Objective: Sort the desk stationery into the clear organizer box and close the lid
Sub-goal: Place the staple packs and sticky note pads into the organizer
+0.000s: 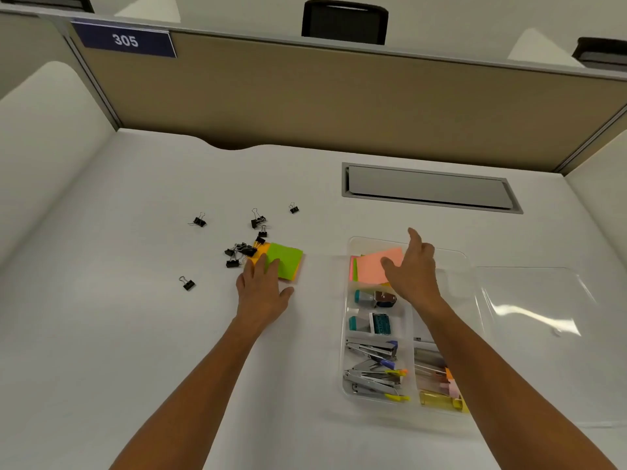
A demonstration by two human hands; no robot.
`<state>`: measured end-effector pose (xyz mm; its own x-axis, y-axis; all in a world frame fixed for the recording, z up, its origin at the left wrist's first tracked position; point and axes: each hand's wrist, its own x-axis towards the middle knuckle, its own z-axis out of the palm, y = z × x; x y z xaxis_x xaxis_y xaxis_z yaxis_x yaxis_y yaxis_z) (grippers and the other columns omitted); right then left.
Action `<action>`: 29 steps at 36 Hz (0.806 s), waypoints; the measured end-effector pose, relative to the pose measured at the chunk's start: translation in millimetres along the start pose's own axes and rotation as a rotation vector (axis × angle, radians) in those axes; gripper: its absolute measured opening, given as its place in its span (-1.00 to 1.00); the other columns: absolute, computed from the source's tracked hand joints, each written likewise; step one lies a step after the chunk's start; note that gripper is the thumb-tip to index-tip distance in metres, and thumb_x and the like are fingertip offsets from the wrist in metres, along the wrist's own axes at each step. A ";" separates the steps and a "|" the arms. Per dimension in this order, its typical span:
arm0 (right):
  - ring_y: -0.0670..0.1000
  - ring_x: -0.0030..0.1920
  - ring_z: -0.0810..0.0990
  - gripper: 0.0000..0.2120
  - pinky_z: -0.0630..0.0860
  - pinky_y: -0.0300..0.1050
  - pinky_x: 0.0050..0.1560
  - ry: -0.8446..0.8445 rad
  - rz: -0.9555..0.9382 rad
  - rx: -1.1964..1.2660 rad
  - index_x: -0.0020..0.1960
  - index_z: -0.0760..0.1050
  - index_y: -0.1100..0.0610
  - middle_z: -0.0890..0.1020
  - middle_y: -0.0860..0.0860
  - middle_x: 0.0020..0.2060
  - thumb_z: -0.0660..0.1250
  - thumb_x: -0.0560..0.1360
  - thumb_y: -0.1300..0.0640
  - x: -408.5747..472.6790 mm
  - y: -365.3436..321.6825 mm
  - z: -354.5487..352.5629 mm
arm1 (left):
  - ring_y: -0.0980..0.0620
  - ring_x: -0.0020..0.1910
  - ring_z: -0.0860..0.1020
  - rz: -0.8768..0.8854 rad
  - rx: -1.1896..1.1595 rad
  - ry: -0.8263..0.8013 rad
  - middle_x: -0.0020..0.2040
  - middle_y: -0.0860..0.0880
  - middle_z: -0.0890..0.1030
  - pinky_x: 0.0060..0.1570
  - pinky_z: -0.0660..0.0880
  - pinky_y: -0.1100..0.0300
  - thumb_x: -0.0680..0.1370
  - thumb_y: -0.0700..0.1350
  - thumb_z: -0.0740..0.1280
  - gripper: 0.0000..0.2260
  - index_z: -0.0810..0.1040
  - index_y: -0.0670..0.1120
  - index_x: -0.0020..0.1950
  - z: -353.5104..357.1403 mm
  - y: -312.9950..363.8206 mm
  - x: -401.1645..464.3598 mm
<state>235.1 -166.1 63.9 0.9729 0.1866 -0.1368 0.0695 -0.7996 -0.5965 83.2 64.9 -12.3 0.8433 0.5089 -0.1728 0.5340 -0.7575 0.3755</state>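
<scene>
Bright even light, lid point(532, 310) glare, edges warped

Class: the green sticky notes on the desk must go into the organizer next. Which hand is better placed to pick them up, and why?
Left. The left hand already has its fingers on the green sticky notes; the right hand is over the organizer box, touching the pink notes.

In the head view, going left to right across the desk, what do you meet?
Lone binder clip → left hand → green sticky notes → right hand → lid.
</scene>
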 end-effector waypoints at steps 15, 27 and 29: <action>0.13 0.25 0.36 -0.41 0.36 0.07 0.27 -0.045 -0.627 -0.166 0.47 0.31 0.06 0.41 0.08 0.29 0.36 0.48 0.00 -38.9 -43.7 47.3 | -0.15 0.46 0.20 0.051 0.016 0.059 0.51 -0.04 0.26 0.38 0.19 -0.09 0.52 0.11 0.32 -0.48 0.34 -0.01 0.44 8.9 -6.6 -50.0; 0.20 0.43 0.27 -0.08 0.30 0.11 0.35 -0.432 -0.764 -0.492 0.57 0.03 0.11 0.27 0.14 0.48 0.41 0.41 -0.21 -74.3 -63.4 109.8 | -0.07 0.21 0.40 -0.017 -0.366 0.098 0.28 0.05 0.51 0.18 0.39 0.03 0.53 -0.15 0.32 -0.45 0.25 0.04 0.49 0.9 -9.2 -75.6; 0.20 0.43 0.27 -0.03 0.30 0.12 0.36 -0.447 -0.755 -0.534 0.57 -0.01 0.14 0.27 0.16 0.48 0.43 0.40 -0.20 -74.9 -66.8 112.8 | -0.03 0.27 0.40 -0.034 -0.499 0.125 0.31 0.02 0.47 0.21 0.36 0.16 0.54 -0.20 0.34 -0.46 0.28 -0.01 0.49 -0.2 -9.5 -77.8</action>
<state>132.6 -62.3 24.8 0.4712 0.8544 -0.2189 0.8246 -0.5148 -0.2345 12.5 32.5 -2.2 0.7957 0.5984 -0.0936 0.4417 -0.4675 0.7658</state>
